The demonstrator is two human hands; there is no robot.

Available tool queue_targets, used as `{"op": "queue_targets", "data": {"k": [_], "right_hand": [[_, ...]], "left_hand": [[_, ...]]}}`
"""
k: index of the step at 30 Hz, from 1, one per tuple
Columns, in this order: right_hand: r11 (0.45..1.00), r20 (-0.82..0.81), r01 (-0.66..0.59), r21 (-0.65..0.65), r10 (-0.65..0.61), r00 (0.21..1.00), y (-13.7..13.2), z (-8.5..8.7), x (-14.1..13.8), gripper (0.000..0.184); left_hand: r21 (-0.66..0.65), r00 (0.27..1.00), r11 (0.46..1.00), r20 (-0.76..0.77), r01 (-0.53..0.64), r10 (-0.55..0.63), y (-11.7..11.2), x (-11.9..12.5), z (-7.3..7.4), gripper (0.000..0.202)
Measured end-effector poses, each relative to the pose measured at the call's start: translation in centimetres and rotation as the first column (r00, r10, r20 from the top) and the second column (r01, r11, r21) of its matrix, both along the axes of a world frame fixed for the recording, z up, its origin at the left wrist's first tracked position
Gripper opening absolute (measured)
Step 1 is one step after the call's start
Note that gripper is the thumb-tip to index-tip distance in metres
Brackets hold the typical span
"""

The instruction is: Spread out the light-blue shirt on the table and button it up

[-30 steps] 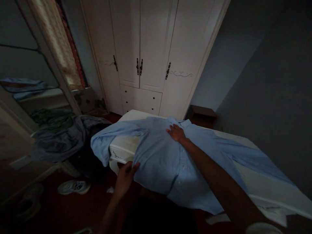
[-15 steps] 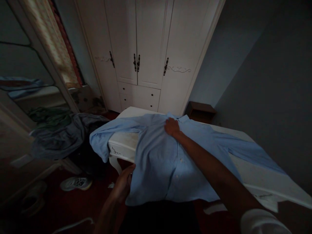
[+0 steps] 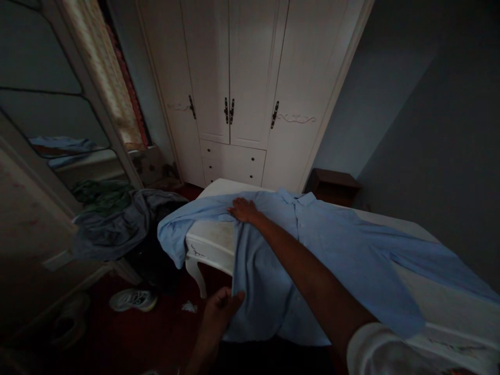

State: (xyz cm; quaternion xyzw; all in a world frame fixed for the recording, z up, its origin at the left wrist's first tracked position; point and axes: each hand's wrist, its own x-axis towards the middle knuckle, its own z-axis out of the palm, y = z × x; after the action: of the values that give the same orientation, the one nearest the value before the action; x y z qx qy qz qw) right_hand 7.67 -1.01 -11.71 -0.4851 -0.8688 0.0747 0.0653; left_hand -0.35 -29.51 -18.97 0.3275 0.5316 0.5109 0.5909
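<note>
A light blue button-up shirt (image 3: 269,276) lies front side up with its collar at the far edge of a white table (image 3: 213,237). One sleeve hangs over the table's left end; the other stretches out to the right. My right hand (image 3: 242,209) rests flat on the shirt near the left shoulder and armpit, fingers spread. At the shirt's lower left side edge, my left hand (image 3: 221,310) is closed, its thumb against the cloth and its fingers curled, partly hidden in shade. The shirt's hem drapes over the near table edge.
A white wardrobe (image 3: 242,73) stands behind the table, with a small brown cabinet (image 3: 336,182) to its right. Grey and green clothes (image 3: 113,224) are heaped at the left beside a mirror (image 3: 47,57). A sneaker (image 3: 133,300) sits on the red floor.
My right hand has slid left across the shirt from beside the collar to the left shoulder area. The left hand stays at the side edge, and the view has shifted slightly.
</note>
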Motion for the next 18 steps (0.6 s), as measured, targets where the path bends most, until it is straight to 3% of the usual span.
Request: {"op": "queue_targets", "data": {"k": [4, 8, 12, 15, 18], "right_hand": [[0.999, -0.038, 0.032, -0.012, -0.033, 0.999, 1.1, -0.6, -0.4, 0.065], [0.999, -0.11, 0.031, -0.044, -0.035, 0.993, 1.9, -0.5, -0.5, 0.067], [0.995, -0.247, -0.018, -0.102, -0.008, 0.969, 2.4, 0.6, 0.7, 0.057], [0.994, -0.393, -0.056, -0.094, 0.015, 0.919, 1.7, 1.4, 2.5, 0.057], [0.997, -0.538, -0.06, -0.054, 0.021, 0.842, -1.2, 2.0, 5.2, 0.062]], "left_hand": [[-0.041, 0.999, 0.999, -0.034, 0.036, -0.037, -0.7, -0.2, -0.2, 0.049], [-0.127, 0.983, 0.98, -0.082, 0.153, -0.164, -1.9, -0.6, -0.2, 0.05], [-0.263, 0.969, 0.957, -0.175, 0.123, -0.173, -3.5, -1.1, -1.5, 0.049], [-0.301, 0.951, 0.939, -0.204, 0.165, -0.233, -4.6, -1.6, -2.4, 0.045], [-0.289, 0.951, 0.944, -0.215, 0.157, -0.223, -5.8, -2.0, -3.1, 0.046]]}}
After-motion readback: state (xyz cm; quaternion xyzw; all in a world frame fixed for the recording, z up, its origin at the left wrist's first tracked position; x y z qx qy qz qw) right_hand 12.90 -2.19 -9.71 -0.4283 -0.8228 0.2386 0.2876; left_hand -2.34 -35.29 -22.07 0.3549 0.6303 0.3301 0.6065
